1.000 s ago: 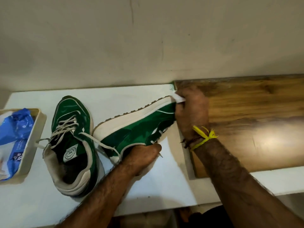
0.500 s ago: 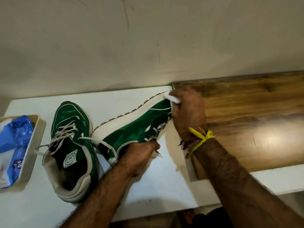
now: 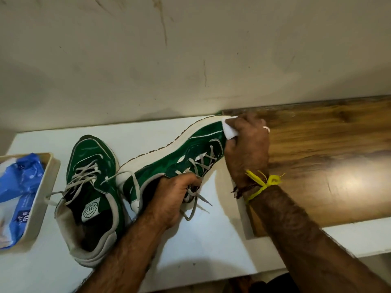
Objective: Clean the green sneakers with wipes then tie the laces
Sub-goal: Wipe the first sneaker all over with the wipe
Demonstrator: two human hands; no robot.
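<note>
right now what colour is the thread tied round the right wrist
Bright yellow thread, knotted at the wrist; clearest in the head view.

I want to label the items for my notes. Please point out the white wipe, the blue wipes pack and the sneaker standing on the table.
white wipe (image 3: 229, 131), head view, its flat middle
blue wipes pack (image 3: 20, 182), head view, its blue wrapper
standing sneaker (image 3: 90, 152), head view, its green toe

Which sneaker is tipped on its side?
The right-hand sneaker, held by the left hand, sole edge showing; the other sneaker sits upright.
</note>
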